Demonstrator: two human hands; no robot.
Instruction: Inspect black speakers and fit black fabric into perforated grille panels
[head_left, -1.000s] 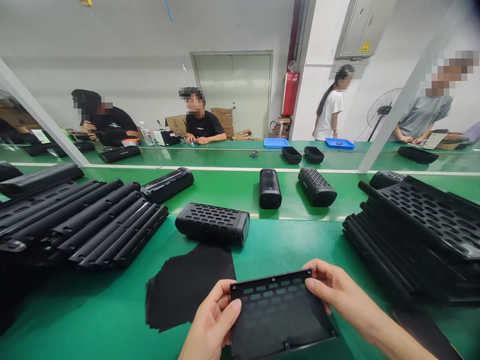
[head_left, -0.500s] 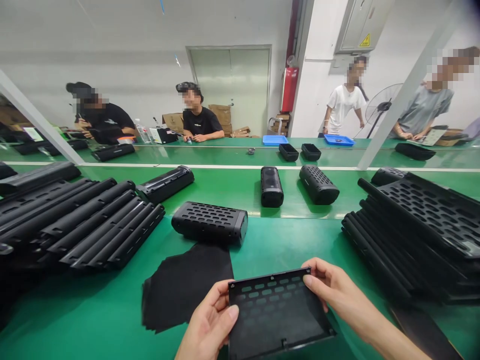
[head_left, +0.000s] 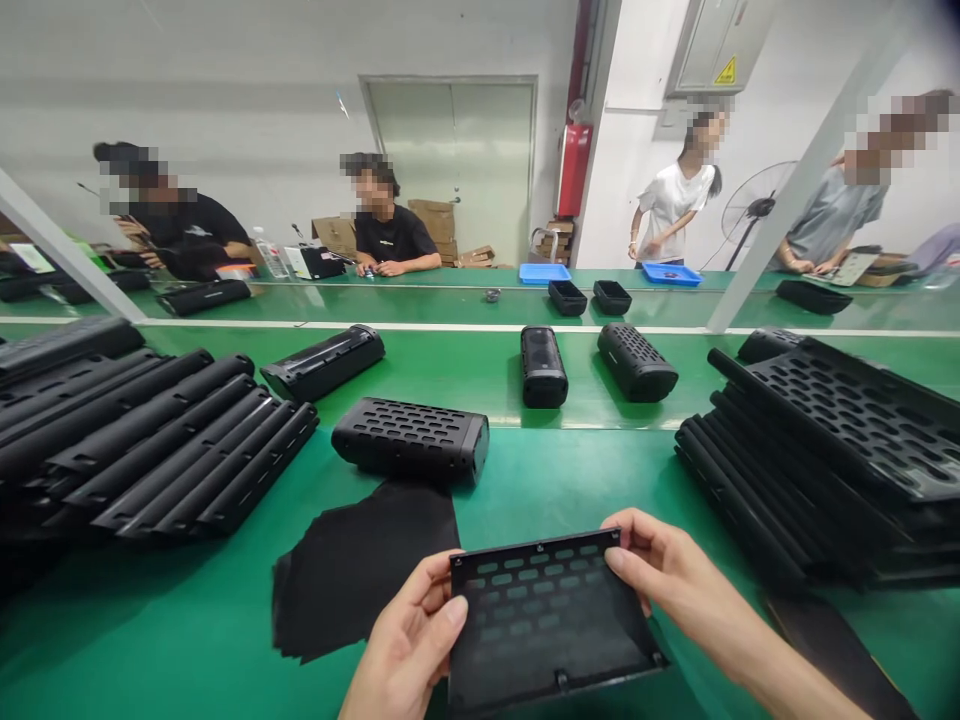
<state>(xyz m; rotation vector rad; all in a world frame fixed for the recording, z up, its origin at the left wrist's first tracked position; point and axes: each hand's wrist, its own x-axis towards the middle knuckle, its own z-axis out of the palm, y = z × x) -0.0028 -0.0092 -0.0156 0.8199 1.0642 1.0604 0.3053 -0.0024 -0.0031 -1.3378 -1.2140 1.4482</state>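
Observation:
Between my hands is a black slotted grille panel (head_left: 551,630), its inner side facing me, with thin dark mesh cloth lying over the slots. My left hand (head_left: 412,630) grips its left edge, thumb on the inner face. At the top right corner, my right hand (head_left: 656,565) pinches the rim between thumb and fingers. A pile of black cloth sheets (head_left: 360,570) lies on the green table just left of the panel. Behind the cloth sits a black speaker housing (head_left: 411,437) with a slotted face.
Black curved panels are piled at left (head_left: 172,440), and slotted grille panels are stacked at right (head_left: 817,470). More housings (head_left: 544,367) stand on the green conveyor belt (head_left: 450,370). Across it are several co-workers (head_left: 394,235) and blue trays (head_left: 544,273).
The view has shifted slightly, moving the scene a little left and up. Both hands keep their hold on the grille panel. The co-worker in white has turned and moved an arm.

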